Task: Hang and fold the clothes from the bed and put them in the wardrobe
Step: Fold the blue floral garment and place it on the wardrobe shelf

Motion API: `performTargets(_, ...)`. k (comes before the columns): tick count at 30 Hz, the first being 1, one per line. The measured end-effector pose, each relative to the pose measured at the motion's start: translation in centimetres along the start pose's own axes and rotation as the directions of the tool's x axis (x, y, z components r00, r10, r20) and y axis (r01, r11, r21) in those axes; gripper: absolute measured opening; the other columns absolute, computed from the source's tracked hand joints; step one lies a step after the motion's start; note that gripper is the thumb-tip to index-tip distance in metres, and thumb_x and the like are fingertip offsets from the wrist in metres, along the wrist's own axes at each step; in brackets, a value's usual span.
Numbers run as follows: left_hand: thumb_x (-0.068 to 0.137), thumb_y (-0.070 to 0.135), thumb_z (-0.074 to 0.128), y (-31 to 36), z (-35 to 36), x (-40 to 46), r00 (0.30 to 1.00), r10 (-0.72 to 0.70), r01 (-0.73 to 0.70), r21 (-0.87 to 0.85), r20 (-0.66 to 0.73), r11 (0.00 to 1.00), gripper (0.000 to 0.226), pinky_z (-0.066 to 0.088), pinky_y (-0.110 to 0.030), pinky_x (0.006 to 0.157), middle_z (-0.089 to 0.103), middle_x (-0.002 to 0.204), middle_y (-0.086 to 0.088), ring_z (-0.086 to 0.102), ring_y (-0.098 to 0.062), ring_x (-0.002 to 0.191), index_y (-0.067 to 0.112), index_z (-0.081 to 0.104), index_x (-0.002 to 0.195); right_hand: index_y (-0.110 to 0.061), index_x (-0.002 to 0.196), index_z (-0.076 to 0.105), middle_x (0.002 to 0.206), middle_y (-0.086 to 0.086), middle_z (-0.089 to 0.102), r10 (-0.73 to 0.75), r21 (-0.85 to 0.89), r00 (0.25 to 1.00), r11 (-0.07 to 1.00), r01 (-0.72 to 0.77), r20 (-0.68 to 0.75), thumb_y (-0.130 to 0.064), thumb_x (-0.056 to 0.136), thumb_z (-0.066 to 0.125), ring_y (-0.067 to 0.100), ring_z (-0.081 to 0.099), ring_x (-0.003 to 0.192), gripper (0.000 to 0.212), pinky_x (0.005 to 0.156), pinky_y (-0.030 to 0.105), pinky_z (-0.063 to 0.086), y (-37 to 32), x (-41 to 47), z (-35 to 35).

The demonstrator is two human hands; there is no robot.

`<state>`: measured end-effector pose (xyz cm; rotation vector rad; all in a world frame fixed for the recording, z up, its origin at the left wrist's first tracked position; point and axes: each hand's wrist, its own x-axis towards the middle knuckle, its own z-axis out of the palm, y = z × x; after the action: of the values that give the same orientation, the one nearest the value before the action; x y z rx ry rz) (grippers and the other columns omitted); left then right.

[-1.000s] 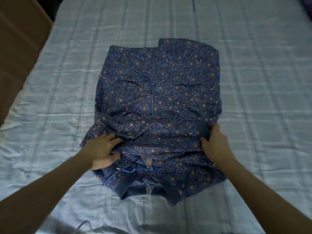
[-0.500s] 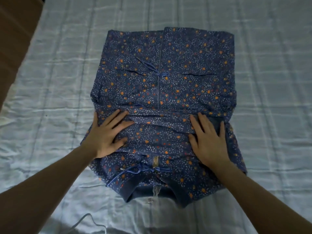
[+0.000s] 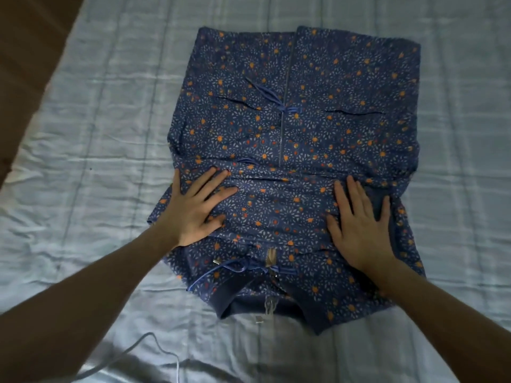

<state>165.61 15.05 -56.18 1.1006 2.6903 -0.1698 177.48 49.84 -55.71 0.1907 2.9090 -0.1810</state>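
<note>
Navy floral zip-front garment with orange specks (image 3: pixel 298 139) lies flat in the middle of the pale blue striped bed sheet (image 3: pixel 96 134), partly folded. Left hand (image 3: pixel 193 208) presses on the folded band, fingers spread; right hand (image 3: pixel 359 228) does likewise, palm flat, fingers fanned. Danger here, I'd say: the soft fabric could slide or bunch when they lift off, and the loose blue drawstring (image 3: pixel 221 269) may snag the fold.

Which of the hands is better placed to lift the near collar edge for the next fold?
Left, marginally. The left hand lies flat on the floral garment closer to the collar band and drawstring. The right hand presses farther from the collar's middle. Both are open.
</note>
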Motion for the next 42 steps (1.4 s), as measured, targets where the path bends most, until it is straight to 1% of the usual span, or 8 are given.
performTargets(5,0.099,0.042,0.029,1.3,-3.5,-2.3,0.987,0.125,-0.128,-0.029,-0.104,0.991,0.052,0.007,-0.061,0.115,0.018,0.161,-0.007,0.017,-0.028,0.148,0.027,0.034,0.149,-0.014,0.147,0.03,0.156,0.009,0.025,-0.318,0.08,0.936,0.94,0.332,-0.154,-0.025,0.086,0.041,0.03,0.03,0.138,0.063,0.111,0.057,0.024,-2.7,-4.4,-4.8)
performTargets(10,0.084,0.046,0.05,2.7,-4.3,-8.6,0.923,0.379,-0.384,-0.113,-0.065,0.917,0.052,0.024,-0.047,0.109,0.043,0.147,-0.005,0.043,-0.025,0.131,0.021,0.057,0.129,-0.019,0.136,0.039,0.13,0.007,0.041,-0.458,0.236,0.888,0.868,0.437,0.043,-0.041,0.074,0.059,0.027,0.045,0.112,0.069,0.091,0.039,0.042,-2.8,-11.4,-3.8)
performTargets(15,0.075,0.045,0.059,2.4,-2.2,-11.9,0.939,0.334,-0.324,-0.114,0.085,0.939,0.08,0.023,-0.047,0.115,0.027,0.158,-0.005,0.032,-0.021,0.142,0.023,0.036,0.149,-0.018,0.136,0.046,0.126,0.004,0.049,-0.545,0.087,0.8,0.836,0.542,0.25,-0.048,0.06,0.065,0.023,0.046,0.105,0.084,0.089,0.032,0.034,-1.0,-12.6,-1.8)
performTargets(21,0.081,0.041,0.056,2.5,-1.2,-12.1,0.953,0.299,-0.296,-0.069,0.042,0.953,0.075,0.025,-0.047,0.113,0.025,0.159,-0.004,0.032,-0.023,0.141,0.024,0.033,0.15,-0.012,0.123,0.052,0.126,0.008,0.049,-0.445,0.111,0.893,0.893,0.435,0.076,-0.013,0.063,0.08,0.029,0.063,0.097,0.066,0.066,0.033,0.056,-1.8,-12.0,-0.9)
performTargets(30,0.088,0.026,0.053,3.7,-2.2,-10.6,0.98,0.095,-0.16,-0.403,-0.177,0.901,0.038,0.038,-0.032,0.093,0.06,0.117,0.004,0.054,-0.018,0.105,0.022,0.057,0.126,-0.025,0.114,0.052,0.09,-0.004,0.053,-0.074,0.42,0.997,0.906,0.057,0.025,-0.038,0.078,0.046,0.017,0.051,0.078,0.039,0.06,0.039,0.047,-2.7,-10.6,-5.2)
performTargets(34,0.091,0.032,0.053,2.2,-4.0,-8.5,0.973,0.188,-0.23,-0.486,-0.135,0.843,0.022,0.043,-0.028,0.075,0.063,0.095,0.006,0.059,-0.015,0.086,0.023,0.064,0.108,-0.038,0.092,0.048,0.078,-0.016,0.042,-0.332,0.401,0.938,0.876,0.268,0.1,-0.034,0.079,0.045,0.006,0.046,0.071,0.014,0.056,0.026,0.038,-1.9,-9.0,-6.6)
performTargets(38,0.089,0.044,0.051,1.6,-6.9,-5.5,0.999,0.001,-0.032,-0.771,-0.041,0.636,0.021,0.041,-0.017,0.059,0.059,0.071,0.015,0.052,0.004,0.064,0.027,0.062,0.095,-0.042,0.081,0.045,0.062,-0.006,0.05,-0.203,0.625,0.974,0.775,0.094,0.105,-0.01,0.082,0.055,0.009,0.044,0.051,0.033,0.05,0.03,0.036,-1.3,-6.3,-8.0)
performTargets(42,0.087,0.049,0.052,2.1,-7.1,-1.5,0.94,-0.329,0.113,-0.829,-0.09,0.548,0.026,0.047,-0.037,0.061,0.061,0.067,0.0,0.055,-0.016,0.061,0.024,0.057,0.091,-0.029,0.102,0.048,0.073,-0.002,0.059,0.008,0.61,0.998,0.792,0.028,-0.056,-0.013,0.087,0.057,0.011,0.054,0.061,0.024,0.055,0.039,0.042,-1.7,-2.7,-7.5)
